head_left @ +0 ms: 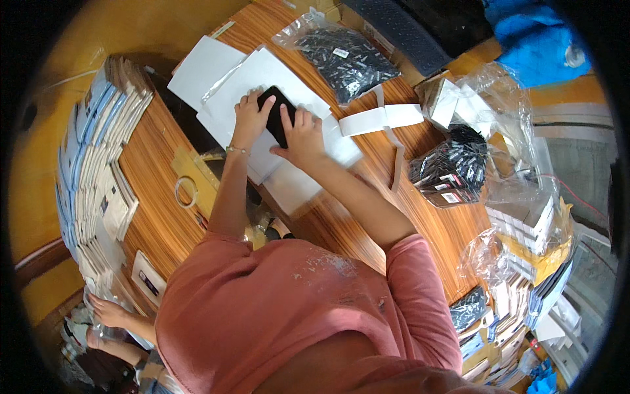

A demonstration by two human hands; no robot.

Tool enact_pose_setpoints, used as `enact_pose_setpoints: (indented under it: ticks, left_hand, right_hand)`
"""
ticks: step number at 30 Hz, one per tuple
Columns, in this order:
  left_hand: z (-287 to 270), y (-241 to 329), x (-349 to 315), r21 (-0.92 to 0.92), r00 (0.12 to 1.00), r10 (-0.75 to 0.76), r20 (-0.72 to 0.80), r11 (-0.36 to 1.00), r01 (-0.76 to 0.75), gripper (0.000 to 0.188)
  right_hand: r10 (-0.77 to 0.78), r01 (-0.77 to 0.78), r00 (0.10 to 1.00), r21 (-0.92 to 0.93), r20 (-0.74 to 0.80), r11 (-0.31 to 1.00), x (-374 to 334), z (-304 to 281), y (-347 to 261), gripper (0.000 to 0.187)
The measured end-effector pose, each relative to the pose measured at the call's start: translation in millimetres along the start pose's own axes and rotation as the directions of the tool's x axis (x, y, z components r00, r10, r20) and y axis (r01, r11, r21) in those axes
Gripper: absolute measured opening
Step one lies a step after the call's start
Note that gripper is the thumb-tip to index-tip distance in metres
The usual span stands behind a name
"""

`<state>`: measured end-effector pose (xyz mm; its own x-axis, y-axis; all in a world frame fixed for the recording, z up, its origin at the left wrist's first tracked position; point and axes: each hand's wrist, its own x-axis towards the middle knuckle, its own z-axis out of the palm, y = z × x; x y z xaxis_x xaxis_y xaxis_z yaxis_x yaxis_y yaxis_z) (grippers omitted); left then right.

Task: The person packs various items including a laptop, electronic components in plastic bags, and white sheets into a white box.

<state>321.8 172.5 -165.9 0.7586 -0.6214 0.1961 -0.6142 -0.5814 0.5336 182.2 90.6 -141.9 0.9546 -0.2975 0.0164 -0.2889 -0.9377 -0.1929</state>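
A black smartphone-like slab [277, 117] lies over a stack of white sheets [230, 128] on the wooden table. My left hand [249, 119] grips its upper left edge, with the thumb on its dark face. From the other side my right hand [303, 139] holds it, the index finger resting on the surface and the thumb at the lower end. A clear plastic sleeve [292, 197] sticks out below the sheets, close to my right wrist.
Folded garments [105, 131] stand stacked along the left. A tape roll [186, 192] lies nearby. White paper strips [380, 119] and bags of black pieces [348, 59], [453, 167] occupy the right side. Another person's hand [110, 311] shows at lower left.
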Motion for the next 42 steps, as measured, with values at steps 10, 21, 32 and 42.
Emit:
enact_pose_setpoints:
  ticks: [10, 21, 32, 42]
  left_hand:
    - [-21, 61, 32, -0.874, 0.941, -0.154, 0.301, 0.35, 0.337, 0.052]
    - [97, 109, 52, -0.847, 0.982, -0.183, 0.051, 0.513, 0.139, 0.052]
    - [102, 107, 110, -0.981, 0.93, -0.315, 0.191, -0.05, 0.185, 0.039]
    - [107, 106, 127, -0.997, 0.938, -0.341, 0.057, 0.028, 0.071, 0.038]
  right_hand:
    - [0.213, -0.091, 0.963, 0.542, -0.165, 0.836, 6, -61, 57, 0.102]
    - [0.13, -0.048, 0.831, 0.163, -0.542, 0.985, 72, -125, 246, 0.088]
    - [-0.002, 0.193, 0.78, 0.237, -0.626, 0.952, 42, -107, 202, 0.058]
    - [0.493, -0.052, 0.841, 0.875, -0.221, 0.481, -127, -57, 111, 0.026]
